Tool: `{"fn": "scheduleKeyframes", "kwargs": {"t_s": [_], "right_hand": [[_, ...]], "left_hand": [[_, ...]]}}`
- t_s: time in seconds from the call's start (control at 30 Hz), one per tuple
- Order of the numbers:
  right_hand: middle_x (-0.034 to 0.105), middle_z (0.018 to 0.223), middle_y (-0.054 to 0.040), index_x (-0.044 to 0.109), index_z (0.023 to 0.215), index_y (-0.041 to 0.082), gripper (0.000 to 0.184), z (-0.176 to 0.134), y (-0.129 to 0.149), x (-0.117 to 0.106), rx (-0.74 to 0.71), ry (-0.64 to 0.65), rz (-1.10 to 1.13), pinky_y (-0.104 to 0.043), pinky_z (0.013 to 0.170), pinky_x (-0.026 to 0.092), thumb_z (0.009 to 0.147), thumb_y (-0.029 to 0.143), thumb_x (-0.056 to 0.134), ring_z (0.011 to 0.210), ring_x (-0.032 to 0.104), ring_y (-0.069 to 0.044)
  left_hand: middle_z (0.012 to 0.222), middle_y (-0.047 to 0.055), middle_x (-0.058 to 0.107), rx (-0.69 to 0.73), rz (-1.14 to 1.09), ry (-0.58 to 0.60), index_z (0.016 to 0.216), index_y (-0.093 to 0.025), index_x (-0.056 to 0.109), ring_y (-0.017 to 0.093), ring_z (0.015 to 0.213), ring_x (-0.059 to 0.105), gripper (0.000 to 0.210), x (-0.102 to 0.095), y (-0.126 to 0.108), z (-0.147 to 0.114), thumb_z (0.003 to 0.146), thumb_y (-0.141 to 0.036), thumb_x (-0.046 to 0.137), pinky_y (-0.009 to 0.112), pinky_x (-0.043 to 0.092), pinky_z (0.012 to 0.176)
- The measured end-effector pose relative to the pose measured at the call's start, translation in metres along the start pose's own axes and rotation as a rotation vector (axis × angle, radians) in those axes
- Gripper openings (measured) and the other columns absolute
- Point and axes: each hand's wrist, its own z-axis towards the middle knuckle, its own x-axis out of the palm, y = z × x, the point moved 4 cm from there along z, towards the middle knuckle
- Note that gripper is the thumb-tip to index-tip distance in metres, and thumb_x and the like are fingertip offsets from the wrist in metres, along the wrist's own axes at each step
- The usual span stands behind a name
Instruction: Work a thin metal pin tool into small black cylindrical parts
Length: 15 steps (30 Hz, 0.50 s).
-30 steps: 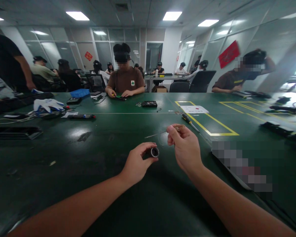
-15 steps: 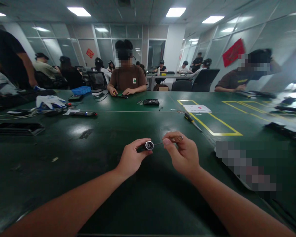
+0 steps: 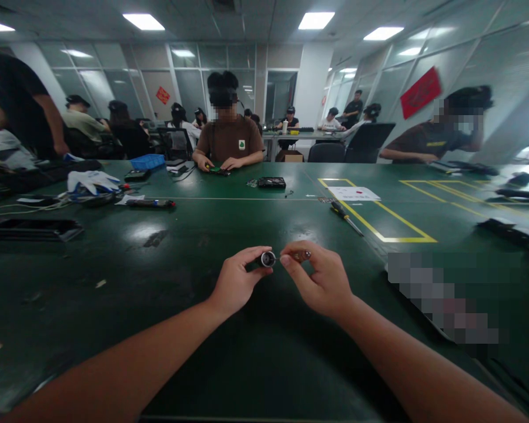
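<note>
Between the thumb and fingers of my left hand (image 3: 235, 282), a short black cylinder (image 3: 268, 259) is pinched, its silver-rimmed open end facing me. Some detail shows inside the opening, too small to make out. My right hand (image 3: 321, 279) is closed on a small screwdriver (image 3: 302, 256) with a reddish, see-through handle. Its thin shaft points left to the cylinder's rim; whether the tip touches or enters it I cannot tell. Both hands are above the green table (image 3: 264, 364).
A yellow-and-black screwdriver (image 3: 346, 218) lies ahead on the right, near a paper sheet (image 3: 355, 193). White-and-blue gloves (image 3: 92, 183) and a dark pen-like tool (image 3: 150, 203) are at left. A black box (image 3: 271, 183) stands ahead. Across the table sits a person (image 3: 229, 138).
My right hand has moved left toward the cylinder, and less of the screwdriver's shaft shows between them. My left hand holds the cylinder in nearly the same place.
</note>
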Motion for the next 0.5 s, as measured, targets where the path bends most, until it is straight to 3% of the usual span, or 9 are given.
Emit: {"fn": "scheduleKeyframes", "kwargs": {"t_s": [0.5], "right_hand": [[0.07, 0.077, -0.0026, 0.065, 0.092, 0.021, 0.007, -0.0001, 0.0009, 0.002, -0.039, 0.026, -0.01, -0.029, 0.066, 0.05, 0.095, 0.022, 0.059, 0.07, 0.067, -0.017]], "left_hand": [[0.124, 0.006, 0.074, 0.026, 0.041, 0.02, 0.117, -0.024, 0.076, 0.024, 0.116, 0.068, 0.033, 0.0012, -0.004, -0.0004, 0.084, -0.019, 0.077, 0.042, 0.049, 0.109]]}}
